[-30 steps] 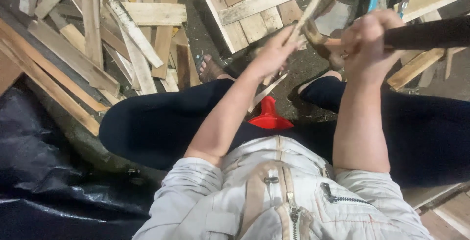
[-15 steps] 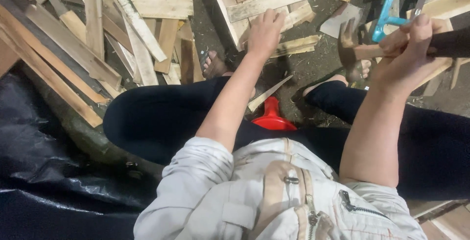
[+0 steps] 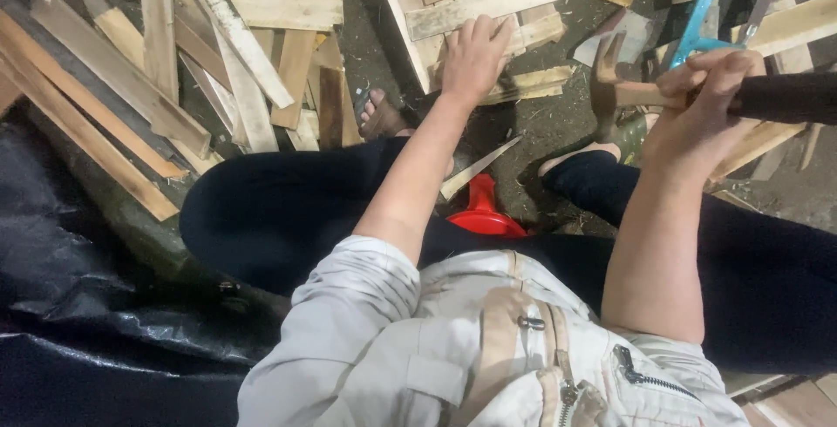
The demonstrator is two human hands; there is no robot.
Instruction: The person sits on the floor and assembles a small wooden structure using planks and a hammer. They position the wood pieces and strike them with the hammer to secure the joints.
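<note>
The person sits low on a red stool (image 3: 481, 209), knees apart, so that the ground between the feet stays free as a working place.

The left hand (image 3: 475, 54) is stretched forward and lies flat on a small wooden pallet piece (image 3: 475, 9), which rests on the ground just in front of the feet. The fingers are spread and pressed down on a slat, not curled around anything; this looks like a way to keep the piece from sliding. A thin wood splinter (image 3: 478, 168) lies between the legs, apart from this hand.

The right hand (image 3: 702, 100) is clenched around the dark handle of a hammer (image 3: 623, 91). The hammer is held up in the air to the right of the pallet piece, with its metal claw head turned toward the wood and not touching it. The grip sits close to the head, which I judge gives more control than force.

At the left, many loose planks (image 3: 157, 70) lie in a heap beside a black plastic sheet (image 3: 78, 305). A blue-framed hacksaw (image 3: 702, 13) lies behind the right hand, untouched.
</note>
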